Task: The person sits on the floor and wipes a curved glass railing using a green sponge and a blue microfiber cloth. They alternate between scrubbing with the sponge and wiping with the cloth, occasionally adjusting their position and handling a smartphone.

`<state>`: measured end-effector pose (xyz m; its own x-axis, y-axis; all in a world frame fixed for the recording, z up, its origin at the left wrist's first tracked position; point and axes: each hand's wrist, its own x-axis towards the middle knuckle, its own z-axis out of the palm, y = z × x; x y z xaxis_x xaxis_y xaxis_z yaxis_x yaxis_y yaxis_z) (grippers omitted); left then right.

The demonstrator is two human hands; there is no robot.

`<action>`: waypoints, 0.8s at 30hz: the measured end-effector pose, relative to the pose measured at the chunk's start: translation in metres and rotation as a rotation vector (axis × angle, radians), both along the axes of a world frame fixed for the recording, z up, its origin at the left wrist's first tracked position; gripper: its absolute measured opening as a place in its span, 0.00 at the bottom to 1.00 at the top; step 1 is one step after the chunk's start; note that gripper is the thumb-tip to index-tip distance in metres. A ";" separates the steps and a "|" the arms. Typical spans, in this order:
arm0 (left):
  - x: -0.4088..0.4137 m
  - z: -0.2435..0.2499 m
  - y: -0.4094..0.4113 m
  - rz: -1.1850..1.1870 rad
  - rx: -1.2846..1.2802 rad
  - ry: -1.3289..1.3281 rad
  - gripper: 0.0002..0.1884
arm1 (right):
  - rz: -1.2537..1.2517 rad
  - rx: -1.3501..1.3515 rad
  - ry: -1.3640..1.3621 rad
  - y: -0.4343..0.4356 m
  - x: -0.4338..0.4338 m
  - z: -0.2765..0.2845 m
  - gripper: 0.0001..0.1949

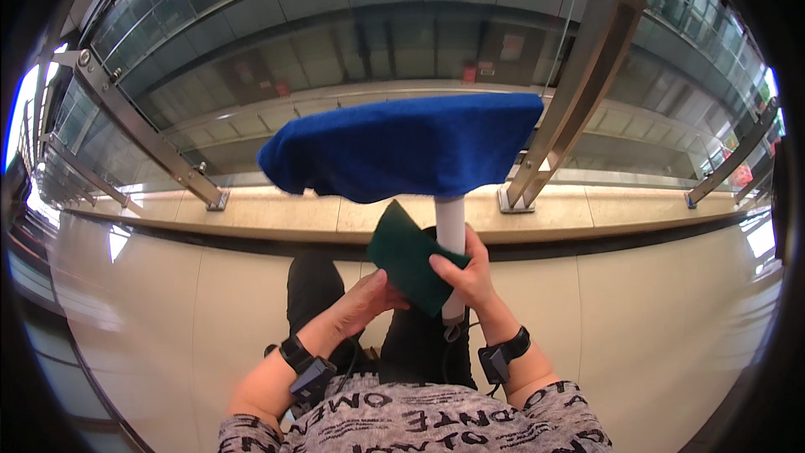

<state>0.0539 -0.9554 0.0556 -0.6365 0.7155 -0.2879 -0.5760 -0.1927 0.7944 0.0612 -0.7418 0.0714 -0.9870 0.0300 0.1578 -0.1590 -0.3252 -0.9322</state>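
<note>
My right hand [468,270] is closed around a white handle [449,223], and its thumb presses a dark green scouring pad [409,258] against it. The handle belongs to a T-shaped window washer whose wide head is covered by a blue cloth sleeve [402,145]. A grey end cap with a small loop finishes the handle's lower end. My left hand [365,305] is at the pad's lower left edge, thumb beside it. Some of its fingers are hidden at the pad's underside, so I cannot tell whether it grips.
A glass railing with steel posts [572,88] [151,126] stands before me on a beige stone ledge [283,214]. Glossy beige floor tiles [635,321] spread around my legs. Beyond the glass are another building level and its railings.
</note>
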 end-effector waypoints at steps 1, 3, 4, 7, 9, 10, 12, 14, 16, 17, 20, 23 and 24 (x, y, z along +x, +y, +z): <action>0.002 0.005 0.010 0.136 0.053 -0.052 0.37 | 0.008 0.015 0.007 0.002 0.000 -0.003 0.19; 0.000 0.008 0.015 0.305 0.104 -0.049 0.27 | 0.024 0.084 0.002 0.007 0.001 -0.003 0.20; -0.002 0.009 0.013 0.349 0.058 -0.012 0.26 | 0.036 0.078 0.002 0.009 0.001 0.000 0.20; -0.008 0.015 0.005 0.455 0.024 0.059 0.20 | 0.134 0.029 0.034 0.019 -0.007 -0.003 0.18; -0.015 0.018 -0.006 0.498 0.052 0.105 0.19 | 0.310 -0.187 -0.079 0.028 -0.009 0.003 0.18; -0.019 0.021 -0.009 0.548 0.064 0.080 0.18 | 0.208 -0.098 -0.052 0.024 -0.014 0.009 0.15; -0.028 0.031 -0.018 0.588 0.040 0.118 0.19 | 0.226 -0.088 0.023 0.028 -0.027 0.018 0.13; -0.035 0.035 -0.032 0.591 0.041 0.120 0.20 | 0.174 -0.032 0.060 0.029 -0.036 0.033 0.11; -0.045 0.031 -0.047 0.620 -0.004 0.143 0.20 | 0.097 0.027 0.057 0.032 -0.044 0.039 0.11; -0.050 0.031 -0.053 0.626 -0.028 0.173 0.20 | 0.058 0.055 0.054 0.034 -0.049 0.042 0.11; -0.071 0.025 -0.065 0.642 -0.024 0.201 0.20 | -0.052 0.052 0.063 0.042 -0.067 0.067 0.13; -0.086 0.022 -0.077 0.672 -0.012 0.233 0.20 | -0.113 0.106 0.150 0.052 -0.094 0.096 0.17; -0.090 0.021 -0.081 0.682 -0.007 0.247 0.21 | -0.121 0.109 0.189 0.053 -0.105 0.109 0.18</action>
